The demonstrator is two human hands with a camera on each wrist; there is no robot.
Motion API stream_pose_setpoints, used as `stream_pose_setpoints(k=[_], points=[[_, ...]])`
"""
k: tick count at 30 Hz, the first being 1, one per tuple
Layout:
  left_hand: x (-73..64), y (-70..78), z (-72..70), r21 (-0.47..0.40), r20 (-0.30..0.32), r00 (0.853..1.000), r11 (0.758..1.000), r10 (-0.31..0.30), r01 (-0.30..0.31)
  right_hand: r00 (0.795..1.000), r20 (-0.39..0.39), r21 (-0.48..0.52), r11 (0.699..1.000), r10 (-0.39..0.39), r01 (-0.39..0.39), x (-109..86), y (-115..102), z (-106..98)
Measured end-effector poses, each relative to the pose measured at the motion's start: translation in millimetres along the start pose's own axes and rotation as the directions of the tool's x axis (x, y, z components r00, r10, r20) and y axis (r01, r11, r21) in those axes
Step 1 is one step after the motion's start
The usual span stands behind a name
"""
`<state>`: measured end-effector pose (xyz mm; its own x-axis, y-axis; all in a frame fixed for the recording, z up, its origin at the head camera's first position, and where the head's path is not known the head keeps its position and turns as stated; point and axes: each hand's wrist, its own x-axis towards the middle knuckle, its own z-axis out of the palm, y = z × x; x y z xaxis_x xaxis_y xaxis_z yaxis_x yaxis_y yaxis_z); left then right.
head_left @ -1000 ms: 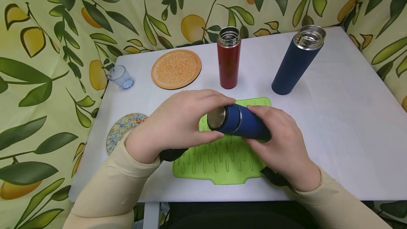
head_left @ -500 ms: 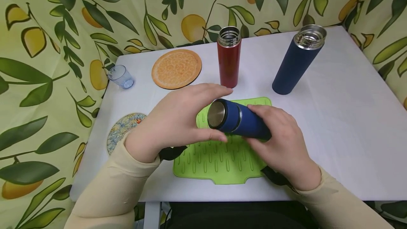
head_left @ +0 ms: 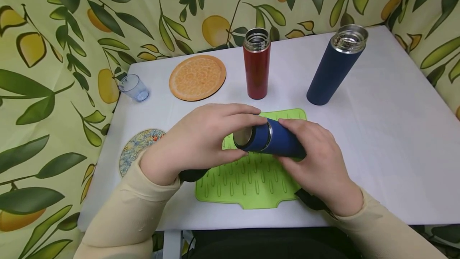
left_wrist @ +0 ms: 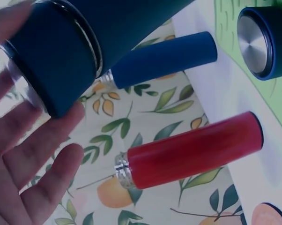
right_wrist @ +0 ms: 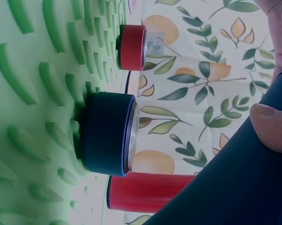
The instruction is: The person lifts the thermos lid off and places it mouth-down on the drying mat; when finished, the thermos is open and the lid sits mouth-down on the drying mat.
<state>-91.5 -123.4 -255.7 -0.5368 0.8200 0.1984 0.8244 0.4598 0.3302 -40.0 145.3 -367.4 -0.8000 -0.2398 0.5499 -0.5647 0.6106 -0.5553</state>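
A blue thermos (head_left: 287, 139) lies tilted in the air over the green mat, its steel-topped cap (head_left: 259, 138) towards the left and a bright ring between cap and body. Its lower body is gripped by my right hand (head_left: 320, 163), thumb underneath and fingers over the top. My left hand (head_left: 205, 137) is at the cap, fingers over the upper side and thumb at the lower edge. In the right wrist view, a loose dark blue cap (right_wrist: 108, 133) and a red cap (right_wrist: 131, 48) stand on the mat. Both are hidden in the head view.
Uncapped red (head_left: 256, 69) and dark blue (head_left: 334, 71) thermoses stand at the back of the white table. An orange round mat (head_left: 197, 78), a small glass (head_left: 134, 88) and a patterned coaster (head_left: 134, 151) lie left. The green mat (head_left: 248, 191) is beneath my hands.
My left fingers lifted away from the cap half a second ago and have come back down onto it. The right hand keeps its hold and the thermos stays nearly in place.
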Motion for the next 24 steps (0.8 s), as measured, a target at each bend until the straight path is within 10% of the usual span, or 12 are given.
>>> stream_pose_setpoints(k=[10, 24], points=[[-3.0, -1.5, 5.0, 0.114, -0.128, 0.987, 0.987, -0.100, 0.115, 1.000, 0.002, -0.014, 1.000, -0.012, 0.012, 0.8, -2, 2], [-30.1, -13.6, 6.1, 0.119, -0.296, 0.952, 0.986, -0.079, 0.119, 0.995, -0.080, -0.015, 0.998, 0.063, -0.064, 4.7, 5, -9]])
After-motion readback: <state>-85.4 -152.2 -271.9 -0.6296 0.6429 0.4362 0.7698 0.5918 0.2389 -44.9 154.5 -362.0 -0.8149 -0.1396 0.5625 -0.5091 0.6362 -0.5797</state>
